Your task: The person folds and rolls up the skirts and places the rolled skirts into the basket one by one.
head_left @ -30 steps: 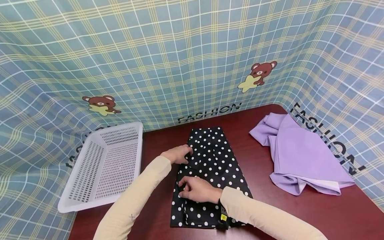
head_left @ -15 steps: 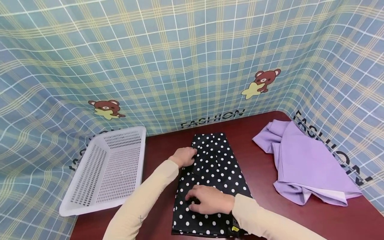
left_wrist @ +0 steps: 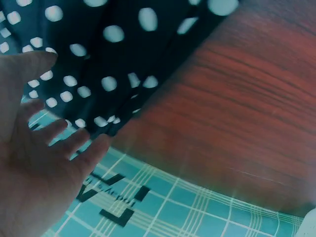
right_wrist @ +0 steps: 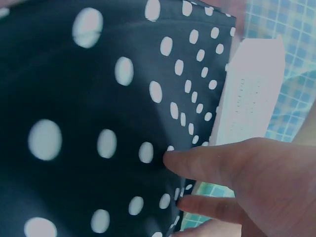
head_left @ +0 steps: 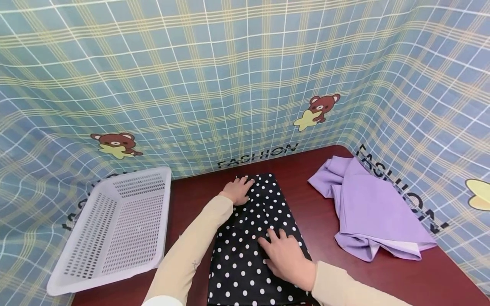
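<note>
Both palms flat, fingers spread: my left hand (head_left: 238,190) presses the polka-dot garment's (head_left: 252,238) far-left corner, my right hand (head_left: 285,255) presses its middle, on maroon table (head_left: 383,276).

Staged booth: plaid backdrop (head_left: 245,85) enclosing table (head_left: 317,221).

Dark red wooden table (head_left: 329,221) before a blue plaid bear-print backdrop (head_left: 229,76).
</note>
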A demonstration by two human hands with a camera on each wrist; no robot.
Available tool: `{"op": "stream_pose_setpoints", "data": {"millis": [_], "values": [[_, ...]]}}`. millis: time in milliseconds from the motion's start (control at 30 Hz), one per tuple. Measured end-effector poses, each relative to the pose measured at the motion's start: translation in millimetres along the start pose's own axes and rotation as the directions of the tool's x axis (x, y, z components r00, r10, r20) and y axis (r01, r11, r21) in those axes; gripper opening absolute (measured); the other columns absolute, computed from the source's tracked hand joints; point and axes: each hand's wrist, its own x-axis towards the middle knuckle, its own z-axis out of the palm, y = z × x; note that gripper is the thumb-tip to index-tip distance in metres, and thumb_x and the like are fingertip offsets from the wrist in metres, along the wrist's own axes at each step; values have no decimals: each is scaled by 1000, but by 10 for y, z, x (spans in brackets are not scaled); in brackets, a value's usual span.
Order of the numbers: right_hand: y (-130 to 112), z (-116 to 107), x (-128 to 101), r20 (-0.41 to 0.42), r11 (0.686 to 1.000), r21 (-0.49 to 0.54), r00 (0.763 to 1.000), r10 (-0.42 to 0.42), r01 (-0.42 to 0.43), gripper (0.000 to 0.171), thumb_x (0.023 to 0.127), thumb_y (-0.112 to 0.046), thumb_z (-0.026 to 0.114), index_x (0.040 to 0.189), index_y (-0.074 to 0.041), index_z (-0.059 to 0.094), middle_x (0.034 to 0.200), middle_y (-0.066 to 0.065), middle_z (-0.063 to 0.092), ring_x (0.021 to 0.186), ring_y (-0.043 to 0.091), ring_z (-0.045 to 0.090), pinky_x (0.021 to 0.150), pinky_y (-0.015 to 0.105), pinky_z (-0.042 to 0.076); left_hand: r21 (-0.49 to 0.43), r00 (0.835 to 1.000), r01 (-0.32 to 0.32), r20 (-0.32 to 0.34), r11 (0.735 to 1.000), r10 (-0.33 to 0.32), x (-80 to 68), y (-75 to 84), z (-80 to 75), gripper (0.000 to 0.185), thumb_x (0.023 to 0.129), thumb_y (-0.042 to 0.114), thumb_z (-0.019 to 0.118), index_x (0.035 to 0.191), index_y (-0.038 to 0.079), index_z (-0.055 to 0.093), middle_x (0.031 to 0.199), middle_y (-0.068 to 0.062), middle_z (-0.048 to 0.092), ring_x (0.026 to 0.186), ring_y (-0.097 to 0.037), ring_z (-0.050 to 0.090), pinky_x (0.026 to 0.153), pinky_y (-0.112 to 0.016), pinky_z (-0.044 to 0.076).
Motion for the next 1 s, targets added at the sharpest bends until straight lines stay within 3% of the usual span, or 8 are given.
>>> {"op": "stream_pose_setpoints", "data": {"millis": [167,467,633,1000], "values": [[-5,61,-52,65,999,46,998,11,-14,61,76,-42,83,125,-17,60,123,17,65,99,40,68,62,48,59,-54,996,15,93,998,-10,32,-101,67,60,107,32,44,162,25,23,170,-8,26,158,-30,26,122,-49,36],[126,104,-90,190,986,167,981,-29,-3,64,78,-38,82,132,-15,56,128,18,62,104,41,67,70,53,59,-117,992,22,130,993,-7,-79,-46,-60,57,105,23,48,159,18,33,164,-13,37,147,-30,45,105,-44,50],[209,75,-68,255,952,301,967,-27,-53,58,82,-28,79,134,-14,56,135,19,60,116,42,64,79,57,58,-132,990,38,139,991,-19,-133,-15,-102,57,105,22,48,159,15,32,163,-15,37,148,-30,43,108,-42,48],[268,103,-65,177,910,379,979,106,-167,41,82,-16,77,117,-2,60,113,18,62,106,37,65,84,53,56,-123,991,56,125,991,-40,-149,-76,-38,58,104,26,51,158,15,34,163,-16,37,150,-35,41,118,-48,42]]}}
